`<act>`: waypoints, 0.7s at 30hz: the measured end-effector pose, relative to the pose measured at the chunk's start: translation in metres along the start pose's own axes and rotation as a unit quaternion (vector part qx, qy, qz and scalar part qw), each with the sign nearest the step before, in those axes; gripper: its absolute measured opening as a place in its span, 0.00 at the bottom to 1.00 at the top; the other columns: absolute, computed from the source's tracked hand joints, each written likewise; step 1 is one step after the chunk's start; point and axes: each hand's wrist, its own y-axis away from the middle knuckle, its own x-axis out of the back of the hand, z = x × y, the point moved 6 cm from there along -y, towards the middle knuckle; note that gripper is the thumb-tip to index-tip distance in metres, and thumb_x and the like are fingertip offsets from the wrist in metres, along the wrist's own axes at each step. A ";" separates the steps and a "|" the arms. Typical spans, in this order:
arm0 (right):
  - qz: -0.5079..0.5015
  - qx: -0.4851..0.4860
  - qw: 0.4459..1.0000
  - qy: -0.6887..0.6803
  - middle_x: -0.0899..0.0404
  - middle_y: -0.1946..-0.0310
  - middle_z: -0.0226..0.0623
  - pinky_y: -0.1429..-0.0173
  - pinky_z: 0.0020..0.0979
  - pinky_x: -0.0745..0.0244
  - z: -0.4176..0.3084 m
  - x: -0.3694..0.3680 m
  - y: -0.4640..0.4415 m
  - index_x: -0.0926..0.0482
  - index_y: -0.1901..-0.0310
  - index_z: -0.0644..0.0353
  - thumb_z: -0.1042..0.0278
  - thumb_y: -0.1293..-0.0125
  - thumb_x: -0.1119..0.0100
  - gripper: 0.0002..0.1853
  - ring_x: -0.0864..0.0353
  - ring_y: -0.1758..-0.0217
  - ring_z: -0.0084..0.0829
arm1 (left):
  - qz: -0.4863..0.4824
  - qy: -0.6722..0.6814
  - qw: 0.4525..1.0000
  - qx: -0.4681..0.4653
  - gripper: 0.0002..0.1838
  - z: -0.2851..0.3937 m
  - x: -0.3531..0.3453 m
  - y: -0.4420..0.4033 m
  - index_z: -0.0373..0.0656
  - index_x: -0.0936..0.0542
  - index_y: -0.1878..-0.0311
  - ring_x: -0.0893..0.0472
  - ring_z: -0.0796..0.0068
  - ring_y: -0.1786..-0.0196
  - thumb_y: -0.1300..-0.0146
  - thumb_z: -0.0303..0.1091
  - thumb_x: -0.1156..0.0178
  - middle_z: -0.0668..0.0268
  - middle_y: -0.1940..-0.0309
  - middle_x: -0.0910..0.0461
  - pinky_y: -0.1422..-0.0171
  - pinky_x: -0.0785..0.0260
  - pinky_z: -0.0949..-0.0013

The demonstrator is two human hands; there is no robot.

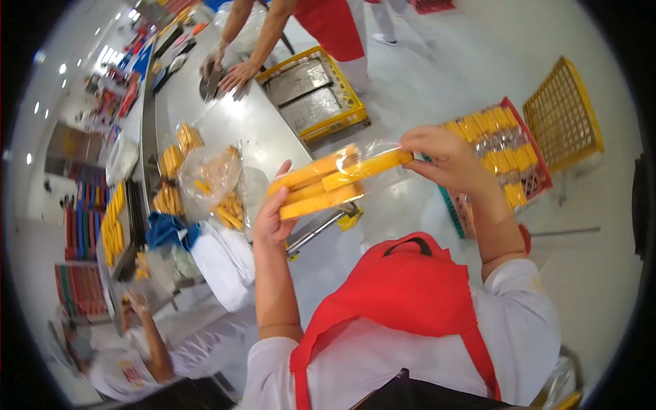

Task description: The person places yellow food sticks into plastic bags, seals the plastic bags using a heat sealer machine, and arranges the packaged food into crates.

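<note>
Fingers mostly hidden behind yellow bars (pixel 321 183): my left hand (pixel 272 215), half-curled, gripping. My right hand (pixel 437 156) pinches clear wrapper (pixel 380 146); fingertip contact with bars unclear.

Two hands (pixel 271 217) hold one bag of yellow sticks (pixel 335 179); two trays (pixel 297 80) sit in one yellow crate (pixel 359 106); one blue cloth (pixel 167 231).

Several long yellow bars (pixel 321 202), bunched close together with glossy clear plastic film (pixel 374 149) about them, slant slightly, held aloft between left hand (pixel 273 217) and right hand (pixel 443 158).
</note>
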 end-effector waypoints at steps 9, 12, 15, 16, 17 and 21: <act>0.124 -0.131 0.974 -0.135 0.28 0.57 0.35 0.53 0.24 0.32 0.050 0.026 0.004 0.25 0.56 0.60 0.85 0.52 0.44 0.18 0.28 0.58 0.26 | -0.119 0.061 0.988 0.081 0.33 0.002 -0.039 -0.112 0.44 0.48 0.37 0.35 0.60 0.42 0.43 0.39 0.47 0.57 0.42 0.39 0.42 0.40 0.58; 0.051 -0.191 0.979 -0.056 0.29 0.58 0.36 0.51 0.27 0.34 0.069 0.028 0.006 0.24 0.54 0.54 0.82 0.51 0.43 0.20 0.30 0.55 0.30 | -0.160 0.013 0.979 0.128 0.33 -0.018 -0.061 -0.150 0.44 0.47 0.37 0.35 0.61 0.42 0.44 0.37 0.46 0.57 0.43 0.38 0.41 0.41 0.59; 0.017 -0.233 0.972 -0.042 0.29 0.59 0.36 0.50 0.28 0.35 0.100 0.052 0.008 0.24 0.53 0.50 0.79 0.50 0.42 0.20 0.31 0.54 0.31 | -0.168 0.045 0.971 0.163 0.35 -0.034 -0.083 -0.190 0.41 0.51 0.36 0.33 0.65 0.44 0.44 0.32 0.45 0.58 0.46 0.36 0.42 0.39 0.63; -0.004 -0.212 0.977 -0.012 0.29 0.59 0.36 0.50 0.29 0.34 0.113 0.061 0.009 0.25 0.53 0.49 0.77 0.50 0.42 0.20 0.31 0.54 0.31 | -0.172 0.040 0.969 0.174 0.35 -0.042 -0.087 -0.205 0.41 0.52 0.36 0.33 0.65 0.44 0.44 0.32 0.45 0.59 0.47 0.36 0.42 0.39 0.63; -0.020 -0.184 0.983 0.013 0.30 0.57 0.38 0.50 0.29 0.34 0.129 0.071 0.010 0.26 0.50 0.48 0.77 0.50 0.42 0.23 0.30 0.55 0.34 | -0.173 0.036 0.968 0.178 0.37 -0.049 -0.091 -0.220 0.42 0.52 0.36 0.33 0.65 0.45 0.45 0.33 0.44 0.59 0.48 0.35 0.42 0.39 0.63; -0.081 -0.185 0.979 0.016 0.29 0.55 0.40 0.54 0.32 0.32 0.173 0.120 -0.012 0.35 0.43 0.50 0.78 0.48 0.46 0.28 0.29 0.59 0.35 | -0.190 0.057 0.969 0.149 0.39 -0.064 -0.101 -0.270 0.42 0.52 0.36 0.34 0.65 0.44 0.47 0.34 0.42 0.58 0.47 0.36 0.41 0.40 0.63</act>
